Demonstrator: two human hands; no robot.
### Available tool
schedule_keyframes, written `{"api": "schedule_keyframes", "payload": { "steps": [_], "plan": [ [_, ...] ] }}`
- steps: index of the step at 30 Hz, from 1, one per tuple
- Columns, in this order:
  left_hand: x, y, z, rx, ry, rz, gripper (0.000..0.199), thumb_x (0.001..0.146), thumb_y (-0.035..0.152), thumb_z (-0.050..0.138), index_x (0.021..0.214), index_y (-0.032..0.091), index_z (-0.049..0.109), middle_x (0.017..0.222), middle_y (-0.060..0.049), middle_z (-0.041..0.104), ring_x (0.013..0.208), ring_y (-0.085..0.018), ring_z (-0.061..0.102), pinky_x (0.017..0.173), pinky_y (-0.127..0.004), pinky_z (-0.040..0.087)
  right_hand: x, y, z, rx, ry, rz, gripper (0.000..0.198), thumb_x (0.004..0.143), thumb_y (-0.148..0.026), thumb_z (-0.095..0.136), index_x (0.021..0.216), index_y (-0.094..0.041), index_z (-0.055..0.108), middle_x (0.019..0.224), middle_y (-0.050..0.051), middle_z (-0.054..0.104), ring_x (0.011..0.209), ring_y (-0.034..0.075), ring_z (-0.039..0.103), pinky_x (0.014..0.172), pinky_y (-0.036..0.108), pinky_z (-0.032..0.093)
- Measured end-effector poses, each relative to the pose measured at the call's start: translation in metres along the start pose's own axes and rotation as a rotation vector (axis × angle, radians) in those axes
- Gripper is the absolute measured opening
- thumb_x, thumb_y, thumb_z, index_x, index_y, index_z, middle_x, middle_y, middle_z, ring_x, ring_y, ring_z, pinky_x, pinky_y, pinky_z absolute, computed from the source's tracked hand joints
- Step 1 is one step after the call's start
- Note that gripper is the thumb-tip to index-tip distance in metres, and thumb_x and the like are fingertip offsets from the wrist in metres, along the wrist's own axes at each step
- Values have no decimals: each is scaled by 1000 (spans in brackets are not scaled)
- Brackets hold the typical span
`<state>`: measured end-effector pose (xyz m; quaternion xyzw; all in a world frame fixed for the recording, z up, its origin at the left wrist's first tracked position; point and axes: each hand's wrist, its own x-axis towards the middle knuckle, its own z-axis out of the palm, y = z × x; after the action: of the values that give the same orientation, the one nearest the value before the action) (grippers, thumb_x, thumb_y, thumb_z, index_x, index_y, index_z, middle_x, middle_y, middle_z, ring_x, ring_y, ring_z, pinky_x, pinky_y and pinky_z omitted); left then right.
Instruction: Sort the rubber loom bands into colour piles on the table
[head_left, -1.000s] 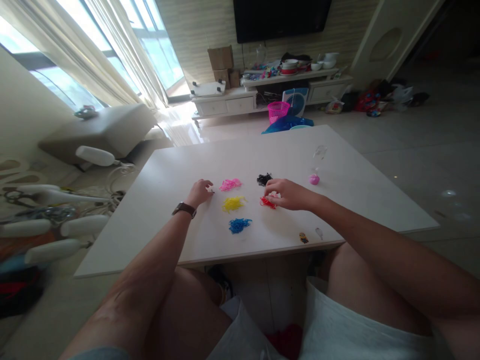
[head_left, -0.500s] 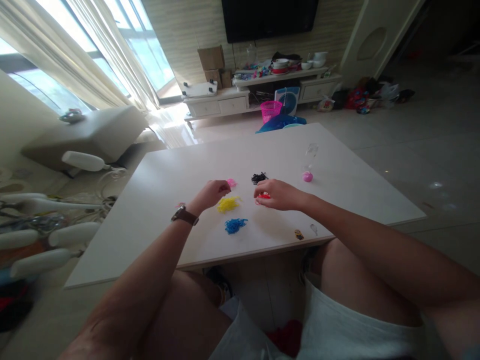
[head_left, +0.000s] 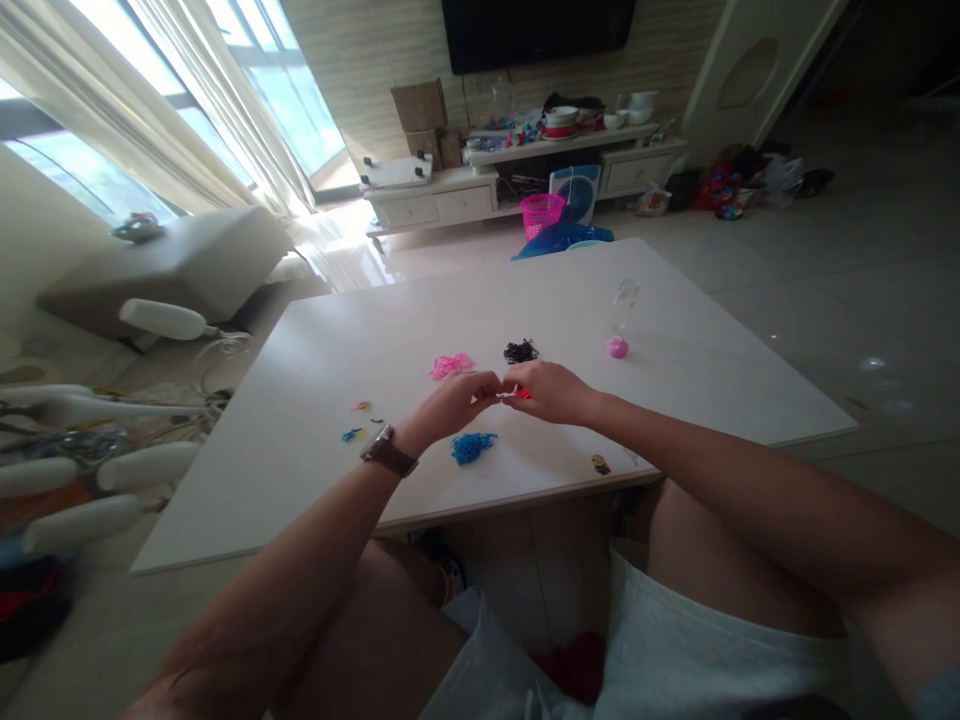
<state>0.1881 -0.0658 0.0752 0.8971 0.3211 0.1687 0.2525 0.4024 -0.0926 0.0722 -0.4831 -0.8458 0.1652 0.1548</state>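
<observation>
My left hand [head_left: 469, 393] and my right hand [head_left: 547, 388] meet over the white table [head_left: 337, 350]. Their fingers pinch together at a small pale thing I cannot make out. Red bands [head_left: 523, 393] show under my right fingers; whether they are touched is unclear. A pile of thin pink rubber bands [head_left: 450, 366] lies just beyond my left hand, and black bands [head_left: 520, 351] lie beyond my right. Blue bands [head_left: 472, 447] sit nearer to me. My left hand covers most of the yellow bands. A brown-strapped watch [head_left: 388, 450] is on my left wrist.
Small coloured pieces [head_left: 351, 434] lie at the left of the table. To the right are a pink ball-like thing [head_left: 617, 347] and a clear container [head_left: 625, 303]. Near the front edge is a small yellow figure [head_left: 601, 464]. A blue chair [head_left: 562, 240] stands behind the table.
My left hand has moved right and slightly nearer to me, meeting my right hand. The pink pile and small pieces at left are uncovered; the yellow pile is now mostly hidden.
</observation>
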Motion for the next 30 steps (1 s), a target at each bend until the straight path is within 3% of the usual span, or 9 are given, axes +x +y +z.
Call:
{"api": "schedule_keyframes", "payload": {
  "steps": [21,30],
  "plan": [
    [-4,-12,-2,11,4,45,20,96,31,55,98,18,71,88,-6,71,77,-17,64,71,-29,51,1,0,-2,-6,3,-1,17,91,-27,62,92,-22,78,95,4,76,83,18,66,73,27,40],
    [-4,-9,-3,23,-3,40,13,92,25,55,86,18,64,83,-5,68,74,-16,61,68,-29,50,1,2,0,-12,-9,-11,15,90,-26,62,88,-21,77,89,4,75,80,17,64,68,27,37]
  ]
}}
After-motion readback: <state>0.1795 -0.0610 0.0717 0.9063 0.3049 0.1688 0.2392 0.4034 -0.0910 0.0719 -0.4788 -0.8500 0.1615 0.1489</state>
